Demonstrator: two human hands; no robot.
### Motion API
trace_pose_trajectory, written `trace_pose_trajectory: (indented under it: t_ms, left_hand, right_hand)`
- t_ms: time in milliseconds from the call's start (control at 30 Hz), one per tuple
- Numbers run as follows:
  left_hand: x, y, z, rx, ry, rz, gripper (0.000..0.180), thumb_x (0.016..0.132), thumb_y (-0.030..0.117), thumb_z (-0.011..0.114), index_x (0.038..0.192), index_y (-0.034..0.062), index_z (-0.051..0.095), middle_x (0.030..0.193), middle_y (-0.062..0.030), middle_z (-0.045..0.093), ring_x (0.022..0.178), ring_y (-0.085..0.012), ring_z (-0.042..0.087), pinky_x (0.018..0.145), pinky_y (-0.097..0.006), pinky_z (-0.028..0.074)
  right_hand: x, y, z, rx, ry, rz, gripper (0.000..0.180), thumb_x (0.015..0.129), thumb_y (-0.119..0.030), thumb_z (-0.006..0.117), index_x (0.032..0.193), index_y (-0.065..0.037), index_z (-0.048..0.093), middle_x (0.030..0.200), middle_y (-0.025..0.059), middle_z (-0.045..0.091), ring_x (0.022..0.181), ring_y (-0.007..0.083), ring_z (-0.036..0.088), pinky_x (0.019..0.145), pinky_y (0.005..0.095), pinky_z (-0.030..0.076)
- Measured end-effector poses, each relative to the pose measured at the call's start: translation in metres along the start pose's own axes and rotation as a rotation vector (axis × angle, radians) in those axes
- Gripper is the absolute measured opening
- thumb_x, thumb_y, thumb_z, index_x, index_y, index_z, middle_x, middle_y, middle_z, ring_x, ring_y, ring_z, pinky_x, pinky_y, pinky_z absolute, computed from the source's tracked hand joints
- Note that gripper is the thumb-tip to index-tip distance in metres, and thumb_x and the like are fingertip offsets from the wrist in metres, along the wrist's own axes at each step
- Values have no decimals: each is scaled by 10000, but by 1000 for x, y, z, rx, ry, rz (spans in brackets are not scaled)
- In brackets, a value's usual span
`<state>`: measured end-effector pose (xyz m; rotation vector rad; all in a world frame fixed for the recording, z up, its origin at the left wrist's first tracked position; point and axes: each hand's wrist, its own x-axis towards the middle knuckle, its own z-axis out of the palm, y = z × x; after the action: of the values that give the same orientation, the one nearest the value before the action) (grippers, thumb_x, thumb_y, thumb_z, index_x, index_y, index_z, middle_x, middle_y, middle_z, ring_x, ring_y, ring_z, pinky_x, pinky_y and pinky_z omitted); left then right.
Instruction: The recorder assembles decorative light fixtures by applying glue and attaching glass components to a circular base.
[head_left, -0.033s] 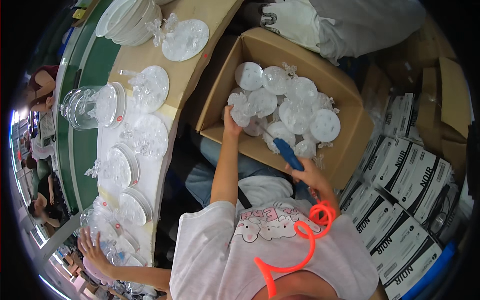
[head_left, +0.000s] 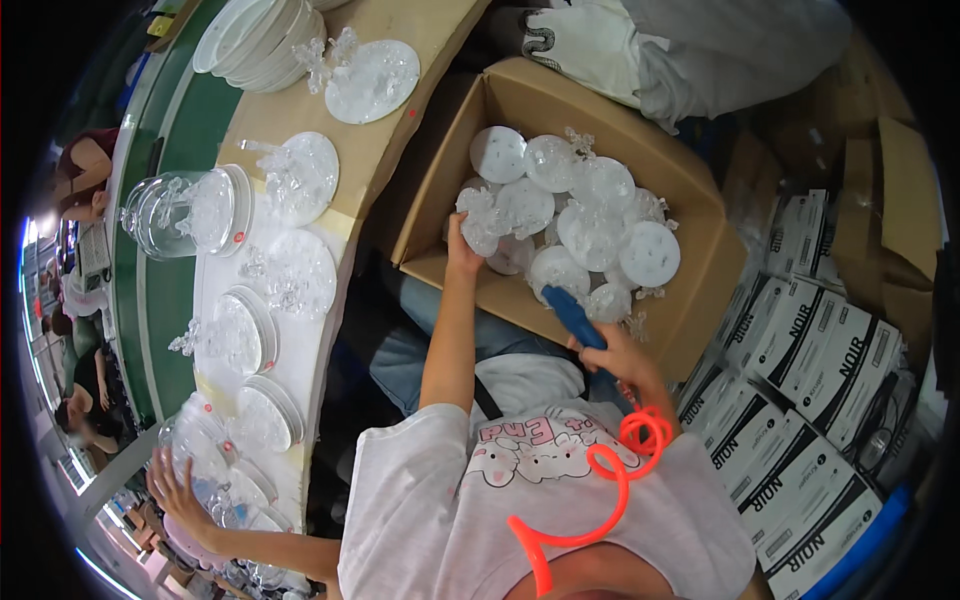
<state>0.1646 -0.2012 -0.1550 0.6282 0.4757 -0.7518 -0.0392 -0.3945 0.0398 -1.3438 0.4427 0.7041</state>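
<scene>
Wraps right hand [head_left: 618,357] round blue air gun [head_left: 574,318]; pinches with left hand [head_left: 462,246] a clear plastic piece [head_left: 484,226], seemingly light, stiff, slick, brittle, best held by the edge.

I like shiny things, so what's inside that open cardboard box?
Inside the cardboard box: a heap of clear and whitish round pieces, one held by the left hand. Whatever lies underneath is hidden by the heap.

The camera sits on the person's head, near and above the big brown box [head_left: 700,265], and looks down past the shirt [head_left: 670,520] on the box's near side. It sees very wide, with the table [head_left: 365,150] left of the box and white cartons [head_left: 815,340] right of it.
</scene>
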Motion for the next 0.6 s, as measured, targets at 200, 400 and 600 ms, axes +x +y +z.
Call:
trace_pose_trajectory:
  t_ms: [200, 400, 600]
  left_hand:
    - [-12, -2, 23, -63, -35, -23, 507, 733, 408, 428, 1149, 120, 462, 1102, -97, 526, 971, -327, 513, 692, -554, 424]
    - [-16, -2, 31, -151, -52, -18, 540, 729, 411, 423, 1181, 116, 435, 1163, -113, 481, 1038, -350, 464, 718, -594, 402]
    - [-11, 0, 31, -143, -75, -33, 543, 727, 407, 427, 1187, 118, 428, 1175, -109, 474, 1042, -347, 463, 726, -597, 402]
  right_hand:
    - [-3, -4, -4, -45, -8, -26, 174, 685, -94, 536, 847, -30, 536, 615, 8, 489, 528, 80, 461, 503, 229, 376]
    - [-4, -19, -1, -104, 53, -21, 172, 688, -97, 537, 848, -33, 540, 610, 12, 502, 521, 82, 449, 504, 230, 377]
    - [1, -19, -1, -145, 11, 9, 173, 689, -87, 530, 853, -33, 537, 607, 13, 498, 516, 90, 447, 504, 232, 376]
